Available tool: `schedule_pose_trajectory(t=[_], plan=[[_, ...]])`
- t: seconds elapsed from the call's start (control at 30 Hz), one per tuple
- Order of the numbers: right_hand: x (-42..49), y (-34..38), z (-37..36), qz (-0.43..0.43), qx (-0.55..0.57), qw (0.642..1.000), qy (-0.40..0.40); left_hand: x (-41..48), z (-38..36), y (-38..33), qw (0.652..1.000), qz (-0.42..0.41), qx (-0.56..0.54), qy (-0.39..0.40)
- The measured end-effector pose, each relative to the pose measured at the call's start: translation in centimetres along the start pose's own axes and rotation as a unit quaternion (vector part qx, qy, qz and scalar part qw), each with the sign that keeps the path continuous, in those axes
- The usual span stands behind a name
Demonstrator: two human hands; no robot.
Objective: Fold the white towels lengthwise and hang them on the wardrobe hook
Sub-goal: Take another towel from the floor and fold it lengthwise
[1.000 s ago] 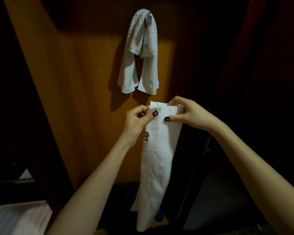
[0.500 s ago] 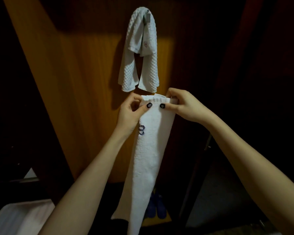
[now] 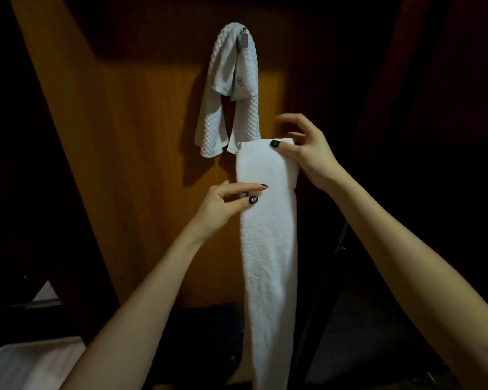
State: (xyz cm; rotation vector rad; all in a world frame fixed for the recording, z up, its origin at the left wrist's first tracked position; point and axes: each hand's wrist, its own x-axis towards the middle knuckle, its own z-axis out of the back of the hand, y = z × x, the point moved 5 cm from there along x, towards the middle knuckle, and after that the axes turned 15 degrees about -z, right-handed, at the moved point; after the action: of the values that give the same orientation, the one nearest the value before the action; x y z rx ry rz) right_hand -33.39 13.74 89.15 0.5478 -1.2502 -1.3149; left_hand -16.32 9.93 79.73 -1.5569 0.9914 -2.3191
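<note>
A long white towel (image 3: 269, 249), folded into a narrow strip, hangs down in front of the wooden wardrobe panel (image 3: 141, 164). My right hand (image 3: 307, 153) pinches its top right corner between thumb and fingers. My left hand (image 3: 226, 205) pinches the strip's left edge lower down, thumb on the front. Above, a textured white towel (image 3: 226, 102) is draped over the metal hook (image 3: 244, 40), its two ends hanging just above the held strip.
White bedding (image 3: 26, 364) shows at the bottom left. Dark wardrobe interior lies to the right and left of the lit panel. A dark door edge with a small metal fitting (image 3: 341, 246) stands right of the strip.
My left hand let go of the top edge and slid down the left side of the strip. The right hand keeps the top corner, and the strip now hangs straighter.
</note>
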Motion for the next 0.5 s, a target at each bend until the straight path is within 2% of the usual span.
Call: schedule_pose_trajectory(t=[0.03,0.13,0.2,0.3,0.4,0.5], plan=[[0.1,-0.2,0.3,-0.013,0.013,1.0,0.004,0.2,-0.2,0.0,0.999,0.002,-0.026,-0.032],[-1.2,-1.8,0.3,-0.059,0.151,0.985,0.05,1.6,-0.6,-0.5,0.986,0.015,-0.136,-0.098],[-3.4,-3.6,-0.1,-0.03,0.135,0.988,0.068,3.2,-0.4,-1.1,0.982,0.006,-0.154,-0.109],[-6.5,-7.6,-1.5,-0.046,0.125,0.984,0.122,5.9,0.1,-1.7,0.988,0.003,-0.117,-0.096],[-7.1,-9.4,-2.2,-0.105,0.197,0.962,0.157,7.9,0.5,-1.5,0.997,0.027,-0.033,-0.068],[-6.3,-8.8,-2.7,-0.099,0.217,0.963,0.124,8.9,0.5,-1.1,0.998,0.035,0.009,-0.058]])
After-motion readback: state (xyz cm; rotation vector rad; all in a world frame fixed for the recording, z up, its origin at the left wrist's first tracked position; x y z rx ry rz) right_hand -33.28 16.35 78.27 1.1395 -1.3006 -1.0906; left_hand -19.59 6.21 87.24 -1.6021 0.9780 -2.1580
